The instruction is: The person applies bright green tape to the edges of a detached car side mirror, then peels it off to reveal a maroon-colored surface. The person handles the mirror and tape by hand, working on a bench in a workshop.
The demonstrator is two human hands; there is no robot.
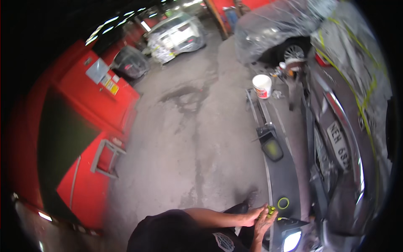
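A crumpled yellow-green strip (271, 209) between 2 hands (253, 216) (262, 223) — ring (283, 203) just beyond.

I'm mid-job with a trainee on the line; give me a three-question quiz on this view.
1. What colour is the small item held by the left hand and right hand?
2. True or false: the thin ring lies nearer the hands than the white bucket does.
3. The bucket stands: A) upside down; B) on its side; C) upright.

Key: 1. Yellow-green. 2. True. 3. C.
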